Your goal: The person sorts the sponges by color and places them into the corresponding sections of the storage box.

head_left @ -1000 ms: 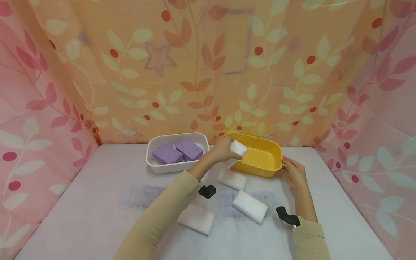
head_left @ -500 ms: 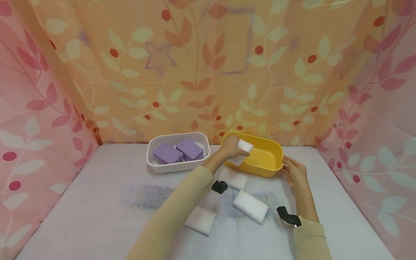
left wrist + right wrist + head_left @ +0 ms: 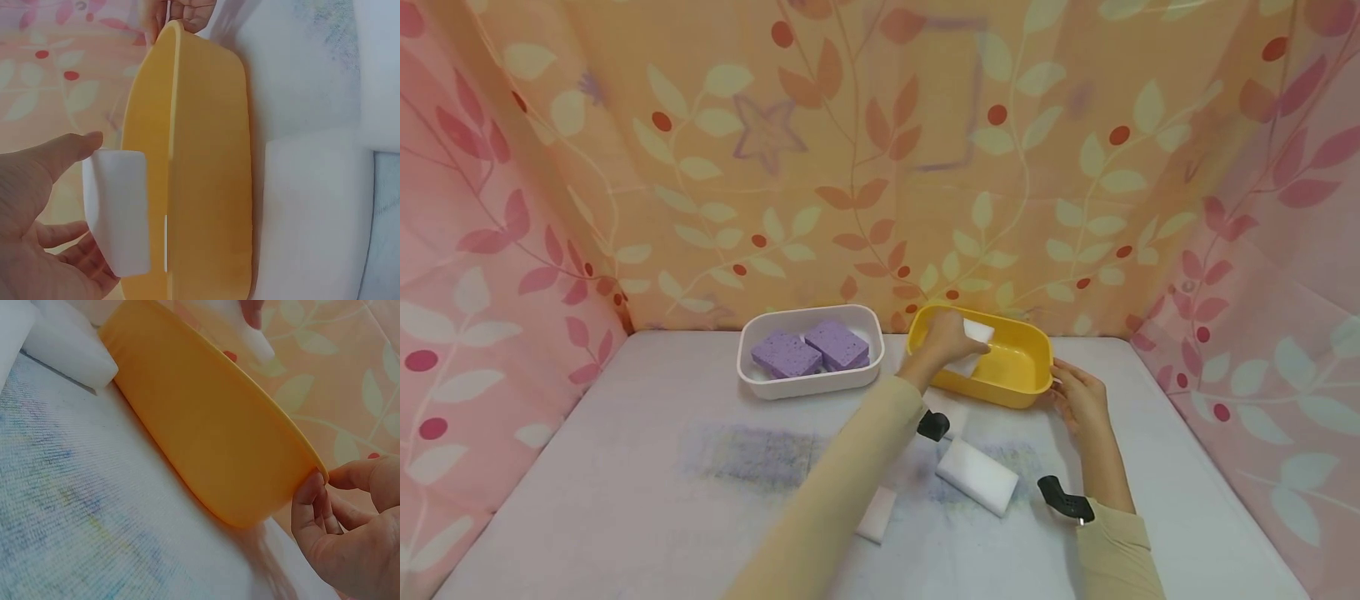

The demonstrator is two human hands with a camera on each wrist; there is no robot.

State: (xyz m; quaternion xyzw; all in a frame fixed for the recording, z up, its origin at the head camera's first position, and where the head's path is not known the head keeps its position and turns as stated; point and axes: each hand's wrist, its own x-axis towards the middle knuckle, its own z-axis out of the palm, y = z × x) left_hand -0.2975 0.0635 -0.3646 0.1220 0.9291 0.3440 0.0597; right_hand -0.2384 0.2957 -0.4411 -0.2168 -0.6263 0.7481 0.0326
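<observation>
My left hand (image 3: 946, 337) pinches a white sponge block (image 3: 119, 212) between thumb and fingers, over the left part of the yellow basin (image 3: 1018, 367). A thin white sliver shows at the basin's rim in the left wrist view; what it belongs to is unclear. At the basin's right end, my right hand (image 3: 1081, 398) grips the rim, thumb and fingers on either side of it in the right wrist view (image 3: 356, 519). On the table lie more white sponges: one (image 3: 977, 477) in full view, one (image 3: 951, 410) before the basin, and one (image 3: 877, 515) partly behind the left sleeve.
Left of the yellow basin stands a white basin (image 3: 808, 385) holding purple sponges (image 3: 786, 354). The white tabletop (image 3: 625, 467) carries bluish smudges. Flowered curtains (image 3: 865, 167) rise behind and at both sides.
My left hand has moved right with the white sponge, from the basin's left edge to over its inside. My right hand has stayed at the rim.
</observation>
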